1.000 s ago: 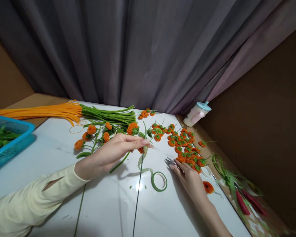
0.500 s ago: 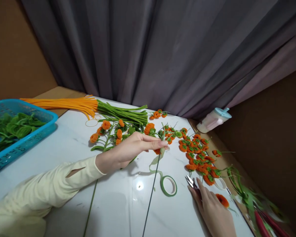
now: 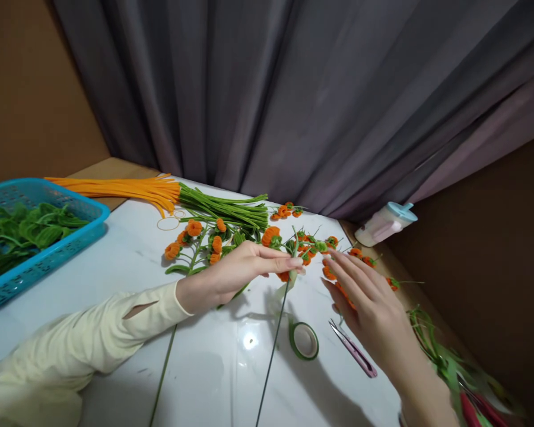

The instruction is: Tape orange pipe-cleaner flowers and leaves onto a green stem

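My left hand pinches a green stem wrapped with pale green tape, with an orange flower beside the fingers. Below it, the tape hangs toward a green tape roll on the white table. My right hand is raised over the pile of orange flowers, fingers apart and holding nothing, and hides much of the pile. Pink-handled snips lie on the table below my right hand. Left of my left hand lies a branch with several orange flowers.
A blue basket of green leaves stands at the left. Orange stems and green stems lie along the back. A cup with a blue lid is at the back right, green scraps at the right edge.
My right hand has let go of the snips, which now lie on the table, and has moved up toward my left hand with its fingers spread. The left hand keeps its hold.
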Demonstrator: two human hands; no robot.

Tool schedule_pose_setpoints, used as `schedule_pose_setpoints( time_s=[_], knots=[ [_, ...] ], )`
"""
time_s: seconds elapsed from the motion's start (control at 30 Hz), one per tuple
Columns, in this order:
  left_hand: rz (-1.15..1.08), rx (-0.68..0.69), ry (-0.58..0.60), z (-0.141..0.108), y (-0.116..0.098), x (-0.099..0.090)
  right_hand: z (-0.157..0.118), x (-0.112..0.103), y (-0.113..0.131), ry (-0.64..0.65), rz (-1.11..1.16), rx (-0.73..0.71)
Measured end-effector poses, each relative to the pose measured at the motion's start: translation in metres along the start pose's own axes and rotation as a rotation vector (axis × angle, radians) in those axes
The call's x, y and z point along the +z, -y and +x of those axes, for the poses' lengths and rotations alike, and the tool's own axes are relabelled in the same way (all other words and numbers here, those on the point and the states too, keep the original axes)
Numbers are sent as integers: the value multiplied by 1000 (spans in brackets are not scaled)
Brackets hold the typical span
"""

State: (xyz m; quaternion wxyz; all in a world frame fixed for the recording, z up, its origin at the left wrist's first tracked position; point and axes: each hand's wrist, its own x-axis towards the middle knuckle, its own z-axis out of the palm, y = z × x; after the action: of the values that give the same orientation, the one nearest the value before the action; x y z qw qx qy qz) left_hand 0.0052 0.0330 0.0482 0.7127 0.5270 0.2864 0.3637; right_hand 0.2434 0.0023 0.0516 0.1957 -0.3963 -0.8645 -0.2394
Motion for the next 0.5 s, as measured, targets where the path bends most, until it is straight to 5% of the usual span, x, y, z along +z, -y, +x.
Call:
schedule_pose_setpoints(
  time_s=[0.13, 0.27, 0.5],
  knots=[
    [55, 15, -20, 0, -1, 0, 41, 9, 13, -43, 84, -159],
    [59, 18, -19, 1, -1, -1, 52, 13, 13, -101, 118, -289],
    [4, -8, -30, 1, -3, -3, 49, 20, 0, -65, 178, -166]
  ],
)
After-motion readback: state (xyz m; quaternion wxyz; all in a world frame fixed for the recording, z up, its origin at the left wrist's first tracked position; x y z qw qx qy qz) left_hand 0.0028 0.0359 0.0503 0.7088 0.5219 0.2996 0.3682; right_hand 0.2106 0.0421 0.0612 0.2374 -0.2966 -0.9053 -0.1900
